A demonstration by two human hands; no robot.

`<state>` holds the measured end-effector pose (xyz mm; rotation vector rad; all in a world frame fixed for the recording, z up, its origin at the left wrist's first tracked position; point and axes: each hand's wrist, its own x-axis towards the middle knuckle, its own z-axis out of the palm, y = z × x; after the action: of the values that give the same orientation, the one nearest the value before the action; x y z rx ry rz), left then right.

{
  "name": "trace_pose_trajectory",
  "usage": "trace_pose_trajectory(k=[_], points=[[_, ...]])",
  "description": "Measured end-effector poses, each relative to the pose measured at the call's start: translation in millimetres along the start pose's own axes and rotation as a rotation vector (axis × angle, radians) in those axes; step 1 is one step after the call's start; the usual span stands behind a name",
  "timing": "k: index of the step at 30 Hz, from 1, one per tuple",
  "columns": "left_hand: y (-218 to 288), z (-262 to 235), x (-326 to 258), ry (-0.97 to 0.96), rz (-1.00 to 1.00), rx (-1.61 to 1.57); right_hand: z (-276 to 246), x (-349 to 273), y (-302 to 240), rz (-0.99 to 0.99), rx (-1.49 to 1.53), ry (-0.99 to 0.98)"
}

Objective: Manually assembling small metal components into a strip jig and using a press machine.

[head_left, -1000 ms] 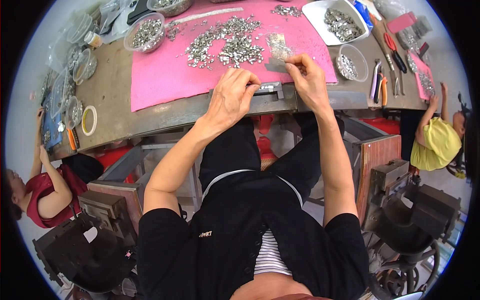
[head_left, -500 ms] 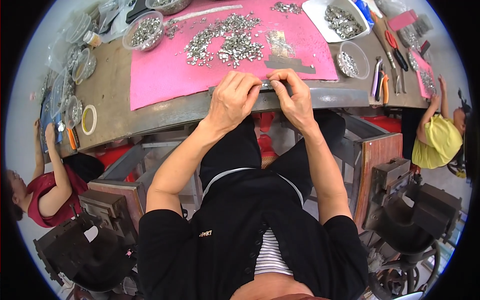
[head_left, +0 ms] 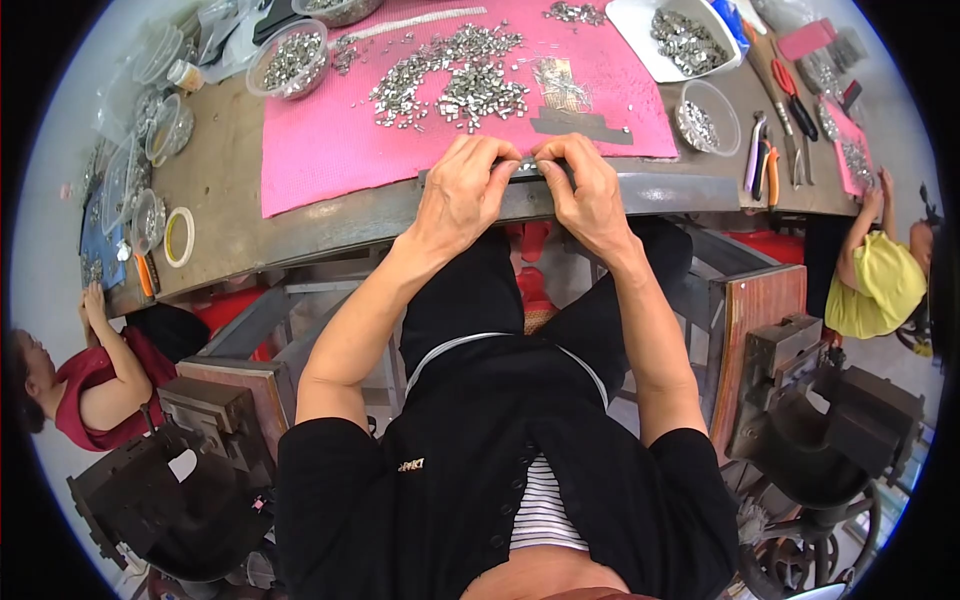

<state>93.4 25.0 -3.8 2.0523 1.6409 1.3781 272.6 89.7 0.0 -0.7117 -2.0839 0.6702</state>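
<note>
At the near edge of the bench, my left hand [head_left: 462, 195] and my right hand [head_left: 588, 195] face each other, thumbs and forefingers pinched. Between the fingertips lies a short row of small shiny metal pieces [head_left: 527, 168], at the grey metal bar [head_left: 680, 192] along the bench edge. Exactly what each pinch holds is hidden by the fingers. Just beyond my hands a pink mat [head_left: 330, 165] carries a loose heap of small silver metal parts [head_left: 485, 95]. A flat grey strip [head_left: 580, 127] and a bundle of thin metal pieces [head_left: 560, 85] lie right of the heap.
Clear tubs of metal parts [head_left: 288, 62] stand left, another tub [head_left: 706, 120] right, below a white tray [head_left: 640, 40]. Pliers [head_left: 769, 175] and red-handled cutters [head_left: 793, 100] lie at the right. A person in maroon [head_left: 100, 390] sits left, another in yellow [head_left: 872, 285] right.
My hands stay at the bench edge, still pinched; the right has shifted slightly and the fingertips sit a little differently. The person at the left has brought both hands together, lower down.
</note>
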Motion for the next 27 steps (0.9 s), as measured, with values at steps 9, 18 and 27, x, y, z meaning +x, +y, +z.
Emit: trace_pose_trajectory(k=[9,18,27], points=[[-1,2,-3,0.009,0.049,0.043,-3,2,-1,0.098,0.037,-0.051],[3,-2,-4,-0.012,0.078,0.054,-5,3,1,0.07,0.008,-0.07],[13,3,-5,0.074,0.019,0.138,-3,0,-7,-0.129,-0.288,-0.047]])
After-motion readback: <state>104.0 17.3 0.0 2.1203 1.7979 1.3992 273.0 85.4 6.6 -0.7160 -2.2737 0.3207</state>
